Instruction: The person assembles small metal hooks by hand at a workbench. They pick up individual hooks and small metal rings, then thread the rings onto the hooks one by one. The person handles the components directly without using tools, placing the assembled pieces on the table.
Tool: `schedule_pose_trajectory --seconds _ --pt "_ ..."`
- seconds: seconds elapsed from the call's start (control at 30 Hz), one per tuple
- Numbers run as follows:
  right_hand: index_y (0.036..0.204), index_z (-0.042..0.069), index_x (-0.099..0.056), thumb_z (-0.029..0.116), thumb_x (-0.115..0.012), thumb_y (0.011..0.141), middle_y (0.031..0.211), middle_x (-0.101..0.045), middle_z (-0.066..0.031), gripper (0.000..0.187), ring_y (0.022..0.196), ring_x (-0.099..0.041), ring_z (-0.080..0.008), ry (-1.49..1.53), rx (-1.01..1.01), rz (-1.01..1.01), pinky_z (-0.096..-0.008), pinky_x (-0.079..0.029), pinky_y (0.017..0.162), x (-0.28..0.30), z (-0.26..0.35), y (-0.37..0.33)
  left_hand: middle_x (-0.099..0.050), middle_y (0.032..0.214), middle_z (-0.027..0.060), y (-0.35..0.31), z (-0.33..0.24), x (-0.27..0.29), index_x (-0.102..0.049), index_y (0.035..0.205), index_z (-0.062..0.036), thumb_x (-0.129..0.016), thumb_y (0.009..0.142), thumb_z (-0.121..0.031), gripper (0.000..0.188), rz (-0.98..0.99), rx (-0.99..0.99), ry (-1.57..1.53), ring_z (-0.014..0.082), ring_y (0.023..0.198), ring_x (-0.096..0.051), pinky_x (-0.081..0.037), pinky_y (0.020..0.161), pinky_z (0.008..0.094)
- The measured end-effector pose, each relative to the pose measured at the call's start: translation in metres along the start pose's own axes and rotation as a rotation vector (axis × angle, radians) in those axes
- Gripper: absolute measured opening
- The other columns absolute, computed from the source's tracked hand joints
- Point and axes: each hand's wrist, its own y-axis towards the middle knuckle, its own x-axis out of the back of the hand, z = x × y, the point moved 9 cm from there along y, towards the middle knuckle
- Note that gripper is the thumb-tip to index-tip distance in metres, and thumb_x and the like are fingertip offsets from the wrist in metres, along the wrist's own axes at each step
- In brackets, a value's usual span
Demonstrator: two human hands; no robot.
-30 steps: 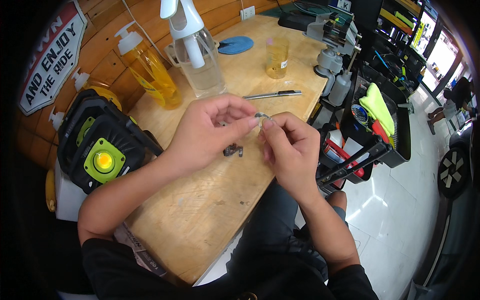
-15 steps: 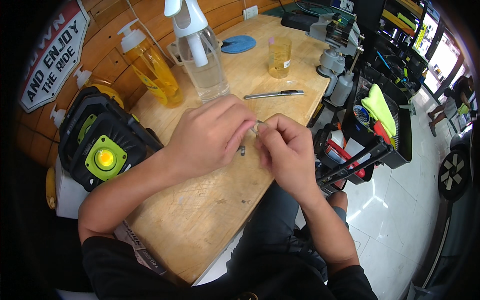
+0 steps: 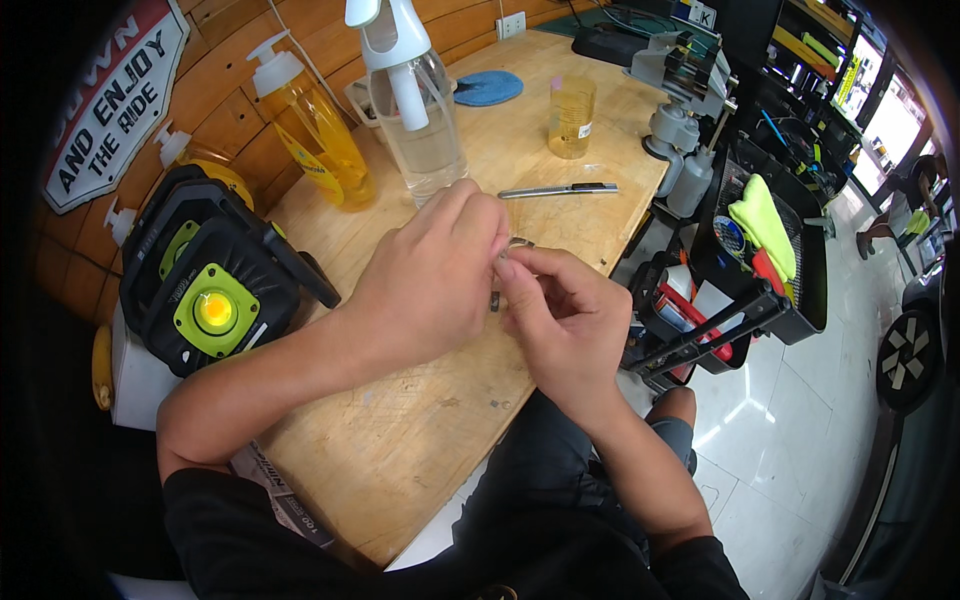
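Above the wooden table (image 3: pixel 420 470), my left hand (image 3: pixel 430 265) and my right hand (image 3: pixel 570 315) meet fingertip to fingertip, both closed in a pinch. A small curved strip of shiny metal (image 3: pixel 521 242) sticks out over my right index finger; its other end is hidden between the fingers. Which fingertips bear on it most I cannot tell. Just below them, a small dark metal piece (image 3: pixel 495 301) shows on the tabletop. Beyond my hands lies a slim silver utility knife (image 3: pixel 558 190), with a yellowish transparent cup (image 3: pixel 571 118) standing farther back.
A clear spray bottle (image 3: pixel 420 130) and an amber pump bottle (image 3: pixel 325 150) stand behind my left hand. At the left is a lit black-and-green work lamp (image 3: pixel 215 310). A vise (image 3: pixel 680 75) sits at the far right edge, near a black tool cart (image 3: pixel 805 300).
My fingertips have drawn closer together, and the right hand has shifted slightly lower. The curved metal strip now pokes out above the right index finger. The whole view has shifted a little.
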Motion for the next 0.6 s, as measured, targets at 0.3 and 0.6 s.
schedule_pose_trajectory --seconds 0.3,0.6 --pt "0.090 -0.004 -0.069 0.000 -0.071 0.089 0.073 -0.068 -0.0082 0.004 0.058 -0.063 -0.0060 -0.219 0.127 -0.071 -0.0229 -0.049 0.051 0.005 0.010 0.008 -0.049 0.095 0.0206 0.000 0.012 -0.012 -0.043 0.099 -0.0011 -0.054 0.089 0.006 0.016 0.138 0.088 -0.099 0.0447 0.086 -0.051 -0.043 0.074 0.0472" --pt "0.081 -0.003 -0.066 0.002 -0.067 0.091 0.060 -0.060 -0.0008 0.011 0.053 -0.053 -0.0037 -0.259 0.030 -0.006 -0.0218 -0.041 0.049 0.010 -0.001 0.013 -0.050 0.096 0.0181 0.004 0.010 -0.012 -0.044 0.099 -0.0035 -0.056 0.087 0.004 0.019 0.326 0.068 0.034 0.0447 0.089 -0.054 -0.043 0.072 0.0487"
